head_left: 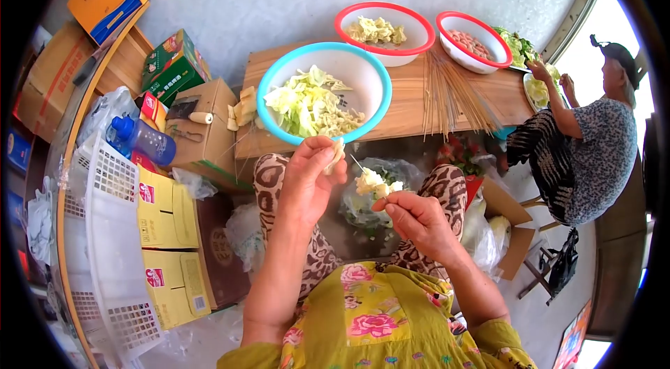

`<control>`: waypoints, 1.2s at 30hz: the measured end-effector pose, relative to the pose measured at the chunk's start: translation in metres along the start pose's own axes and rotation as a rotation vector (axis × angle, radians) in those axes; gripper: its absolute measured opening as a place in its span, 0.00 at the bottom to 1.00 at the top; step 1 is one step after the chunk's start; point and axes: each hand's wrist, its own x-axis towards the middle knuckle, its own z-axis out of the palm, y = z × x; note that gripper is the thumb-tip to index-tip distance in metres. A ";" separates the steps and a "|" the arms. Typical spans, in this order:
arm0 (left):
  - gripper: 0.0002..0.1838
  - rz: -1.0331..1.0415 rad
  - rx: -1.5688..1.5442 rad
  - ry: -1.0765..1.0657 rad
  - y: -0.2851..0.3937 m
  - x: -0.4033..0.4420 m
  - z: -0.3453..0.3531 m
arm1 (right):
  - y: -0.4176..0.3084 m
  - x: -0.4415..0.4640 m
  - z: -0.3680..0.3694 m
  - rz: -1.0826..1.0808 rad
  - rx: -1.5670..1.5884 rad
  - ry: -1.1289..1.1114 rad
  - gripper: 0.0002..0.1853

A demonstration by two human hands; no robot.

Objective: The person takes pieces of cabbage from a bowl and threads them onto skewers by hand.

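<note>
My left hand pinches a pale cabbage piece between thumb and fingers. Opposite it, my right hand grips the lower end of a thin skewer, whose bare tip points up toward the left hand. Several folded cabbage pieces are threaded on the skewer just above the right fingers. The held piece is beside the tip, and I cannot tell whether they touch. Just beyond my left hand stands a white bowl with a turquoise rim, holding loose cabbage leaves.
On the wooden table stand two red-rimmed bowls, one with cabbage, one with pinkish pieces. Loose skewers lie alongside. A co-worker sits at right. Boxes and a white plastic basket crowd the left. A plastic bag lies below.
</note>
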 end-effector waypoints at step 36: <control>0.06 -0.009 -0.003 -0.007 -0.002 -0.008 -0.003 | 0.002 0.001 0.003 -0.001 -0.068 -0.029 0.09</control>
